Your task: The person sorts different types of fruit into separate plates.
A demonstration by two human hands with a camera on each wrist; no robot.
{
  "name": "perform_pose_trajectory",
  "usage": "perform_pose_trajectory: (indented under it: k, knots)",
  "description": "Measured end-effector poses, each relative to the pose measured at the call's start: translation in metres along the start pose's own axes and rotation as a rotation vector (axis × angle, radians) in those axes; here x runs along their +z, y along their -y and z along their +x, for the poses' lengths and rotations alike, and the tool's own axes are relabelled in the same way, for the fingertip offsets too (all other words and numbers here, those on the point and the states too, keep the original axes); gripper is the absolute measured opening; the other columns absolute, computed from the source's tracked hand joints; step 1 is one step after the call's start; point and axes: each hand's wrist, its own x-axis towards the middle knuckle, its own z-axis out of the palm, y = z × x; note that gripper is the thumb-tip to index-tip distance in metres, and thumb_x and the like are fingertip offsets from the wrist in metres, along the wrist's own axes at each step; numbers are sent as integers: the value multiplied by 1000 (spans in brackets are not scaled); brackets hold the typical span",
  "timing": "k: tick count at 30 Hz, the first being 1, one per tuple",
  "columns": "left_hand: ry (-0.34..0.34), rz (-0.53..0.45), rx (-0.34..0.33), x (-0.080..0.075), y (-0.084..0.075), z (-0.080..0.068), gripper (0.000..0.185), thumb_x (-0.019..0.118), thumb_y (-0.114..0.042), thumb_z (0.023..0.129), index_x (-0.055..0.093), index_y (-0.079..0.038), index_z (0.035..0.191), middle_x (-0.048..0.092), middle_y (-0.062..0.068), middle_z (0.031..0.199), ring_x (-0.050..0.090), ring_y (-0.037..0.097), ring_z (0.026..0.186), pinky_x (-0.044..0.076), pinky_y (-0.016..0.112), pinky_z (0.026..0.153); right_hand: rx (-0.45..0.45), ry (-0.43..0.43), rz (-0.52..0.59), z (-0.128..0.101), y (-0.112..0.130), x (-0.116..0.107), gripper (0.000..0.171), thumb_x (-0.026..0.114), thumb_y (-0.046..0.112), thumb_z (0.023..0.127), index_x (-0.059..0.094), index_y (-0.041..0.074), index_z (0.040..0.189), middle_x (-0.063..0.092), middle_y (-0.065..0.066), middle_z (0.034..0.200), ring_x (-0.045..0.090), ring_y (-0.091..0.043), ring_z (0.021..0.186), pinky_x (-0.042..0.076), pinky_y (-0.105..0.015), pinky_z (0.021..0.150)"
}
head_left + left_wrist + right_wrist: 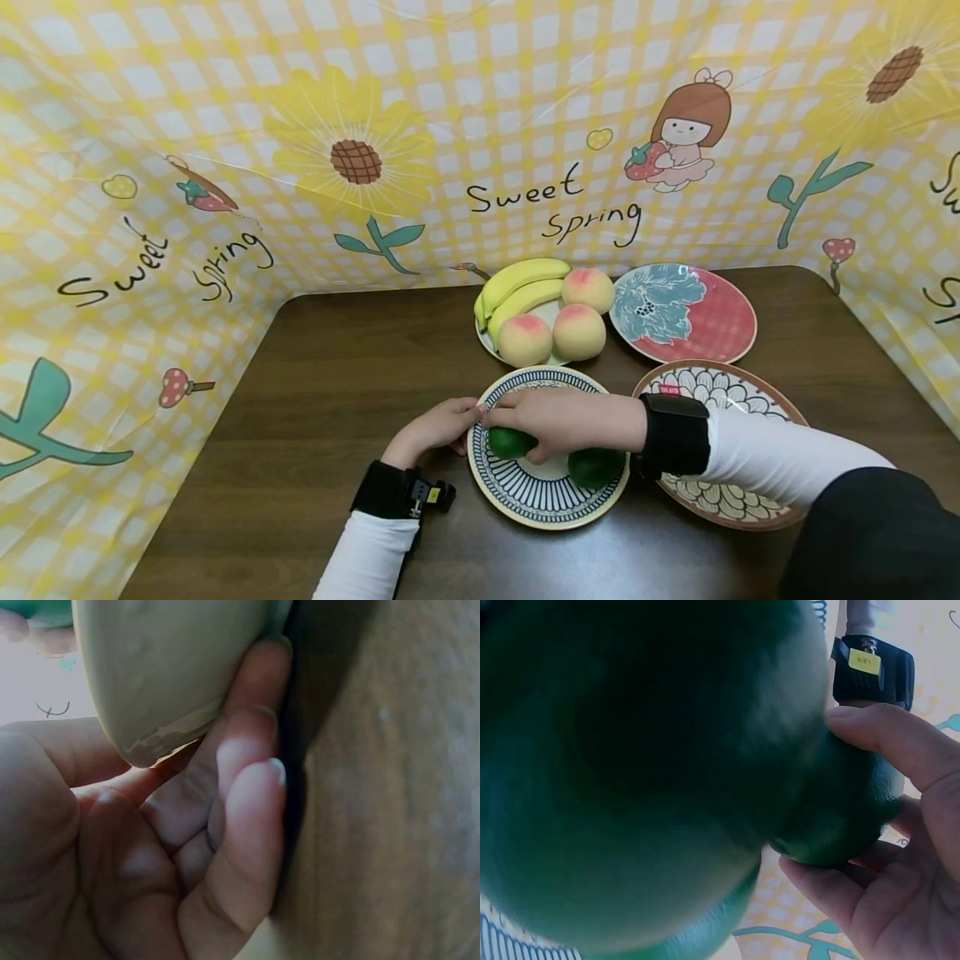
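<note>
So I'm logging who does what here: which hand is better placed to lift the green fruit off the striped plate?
The right hand, probably: its fingers already curl round one green fruit on the striped plate, with the second green fruit beside it. The left hand only holds the plate's rim.

Green fruit [512, 442] on a blue-striped cream plate [540, 500]; yellow bananas [517, 287], pink-blushed peaches [577, 331].

we wear white sleeves, a black cuff strapped at each wrist; the left hand [435, 429] side's camera mount carries a small yellow label, the right hand [558, 421] side's band is broad and plain.
</note>
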Motion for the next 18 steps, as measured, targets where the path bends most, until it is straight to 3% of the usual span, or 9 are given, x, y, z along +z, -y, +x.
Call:
perform_pose_trajectory:
  k: [8,18]
  knots:
    - [-9,5,-17,0,-1,0,37,37,-22,112,60,3,127,69,4,81,57,8,61,50,22,58,-23,22,33,3,-1,9,59,81,13,83,59,15,138,64,-6,129,62,-18,113,53,-32,97]
    - [-6,-3,-3,1,-1,0,36,39,-22,111,61,5,123,66,2,79,56,7,62,49,22,59,-40,46,-17,5,-1,16,59,81,15,85,58,16,139,65,-5,128,63,-17,114,53,-29,98]
